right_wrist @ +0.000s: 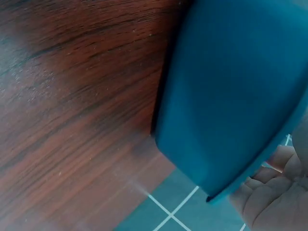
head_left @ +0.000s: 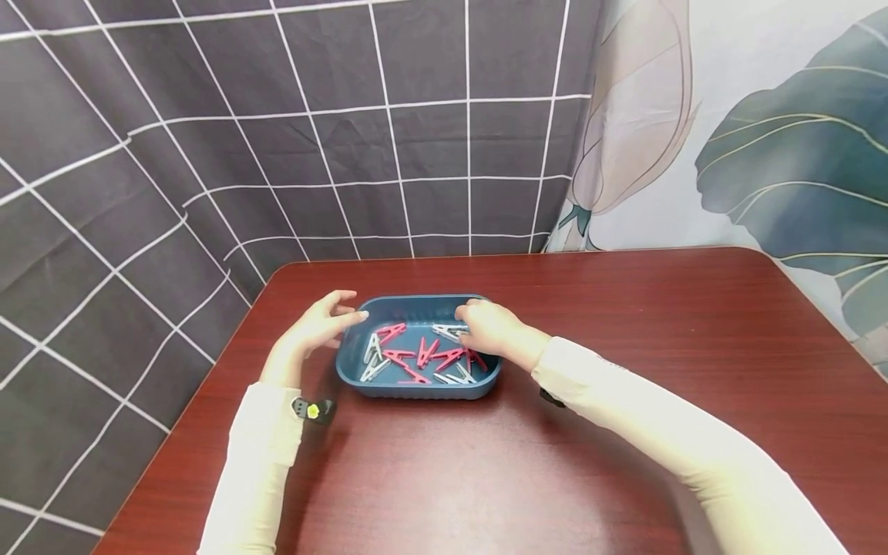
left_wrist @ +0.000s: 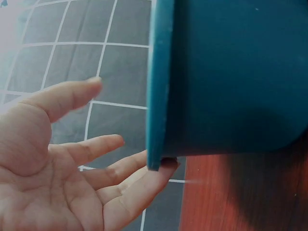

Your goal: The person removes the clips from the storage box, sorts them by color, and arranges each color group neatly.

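Note:
A blue plastic tray (head_left: 416,391) stands on the table with several red clothespins (head_left: 426,353) and white clothespins (head_left: 375,368) scattered in it. My left hand (head_left: 321,324) is at the tray's left end, thumb and fingers spread apart. In the left wrist view one fingertip (left_wrist: 168,166) lies at the lower end of the tray's rim, and nothing is in the palm. At the far right corner, my right hand (head_left: 492,327) reaches over the rim with bent fingers, beside a white clothespin (head_left: 449,331). Whether it pinches anything is hidden; the right wrist view shows curled fingers (right_wrist: 264,187) beyond the rim.
The reddish-brown wooden table (head_left: 624,308) extends around the tray. Behind it hangs a dark grey cloth (head_left: 430,146) with a white grid, and a leaf-patterned curtain (head_left: 784,154) hangs at the right. Each wrist wears a dark strap (head_left: 314,410).

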Motion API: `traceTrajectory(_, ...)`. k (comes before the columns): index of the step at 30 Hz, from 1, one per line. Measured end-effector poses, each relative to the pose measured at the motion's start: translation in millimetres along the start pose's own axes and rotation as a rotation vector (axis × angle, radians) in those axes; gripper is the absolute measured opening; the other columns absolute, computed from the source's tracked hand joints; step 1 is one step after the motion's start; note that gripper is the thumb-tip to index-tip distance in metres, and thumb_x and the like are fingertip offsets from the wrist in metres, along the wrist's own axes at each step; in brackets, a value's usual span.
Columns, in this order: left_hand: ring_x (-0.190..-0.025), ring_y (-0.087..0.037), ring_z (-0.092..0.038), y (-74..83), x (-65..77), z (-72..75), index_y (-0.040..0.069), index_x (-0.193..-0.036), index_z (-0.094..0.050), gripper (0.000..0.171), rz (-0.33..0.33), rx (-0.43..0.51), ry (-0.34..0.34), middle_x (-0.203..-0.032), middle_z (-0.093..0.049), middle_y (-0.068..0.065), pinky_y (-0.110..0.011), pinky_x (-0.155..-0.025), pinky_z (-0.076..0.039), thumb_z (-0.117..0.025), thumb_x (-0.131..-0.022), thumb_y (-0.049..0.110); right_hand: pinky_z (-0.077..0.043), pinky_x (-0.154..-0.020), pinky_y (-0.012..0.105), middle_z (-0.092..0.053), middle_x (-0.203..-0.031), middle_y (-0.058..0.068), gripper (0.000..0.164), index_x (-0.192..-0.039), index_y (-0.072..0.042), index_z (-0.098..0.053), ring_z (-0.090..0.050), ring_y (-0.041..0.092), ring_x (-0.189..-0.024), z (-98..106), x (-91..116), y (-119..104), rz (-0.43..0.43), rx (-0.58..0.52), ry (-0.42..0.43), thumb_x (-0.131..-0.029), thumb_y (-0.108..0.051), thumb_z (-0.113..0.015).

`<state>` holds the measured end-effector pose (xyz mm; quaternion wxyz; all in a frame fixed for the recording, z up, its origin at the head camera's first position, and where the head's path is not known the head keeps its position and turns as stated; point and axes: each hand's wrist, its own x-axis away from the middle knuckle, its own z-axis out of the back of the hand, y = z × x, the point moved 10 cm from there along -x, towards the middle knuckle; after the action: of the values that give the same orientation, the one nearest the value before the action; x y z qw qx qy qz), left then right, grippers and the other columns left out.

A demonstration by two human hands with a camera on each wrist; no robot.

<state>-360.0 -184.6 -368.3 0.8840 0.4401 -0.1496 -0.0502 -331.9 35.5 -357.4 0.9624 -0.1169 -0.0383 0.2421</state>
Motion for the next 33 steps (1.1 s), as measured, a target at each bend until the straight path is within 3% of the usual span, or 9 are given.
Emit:
traceTrajectory(14, -0.108, -0.039, -0.061, -19.4, 9.1, 4.3, 0.000, -0.141, -0.038, 0.056, -0.037, 0.032, 0.018, -0.133, -0.050, -0.029, -0.044, -0.081, -0.055, -0.056, -0.089, -0.002, -0.054, -0.080, 0.044, -0.063, -0.102, 0.016, 0.030, -0.111, -0.001, -0.065, -0.062, 0.026, -0.093, -17, -9, -2, -0.047, 0.091, -0.038, -0.087, -0.019, -0.065)
traceTrajectory(22, -0.080, -0.016, -0.065, -27.7, 12.6, 2.9, -0.003, -0.138, -0.041, 0.052, -0.035, 0.058, -0.012, -0.111, -0.059, -0.028, -0.040, -0.076, -0.057, -0.057, -0.089, 0.001, -0.055, -0.076, 0.044, -0.067, -0.098, 0.012, 0.020, -0.102, -0.004, -0.067, -0.062, 0.024, -0.089, -25, -11, -5, -0.053, 0.110, -0.054, -0.085, -0.015, -0.066)
traceTrajectory(33, -0.078, -0.015, -0.063, -25.3, 8.6, 0.6, -0.001, -0.139, -0.041, 0.053, -0.060, 0.087, -0.029, -0.106, -0.059, -0.025, -0.038, -0.074, -0.058, -0.058, -0.089, 0.003, -0.056, -0.071, 0.046, -0.068, -0.098, 0.013, 0.015, -0.101, -0.006, -0.068, -0.064, 0.025, -0.088, -23, -13, -1, -0.104, 0.130, -0.053, -0.089, -0.009, -0.059)
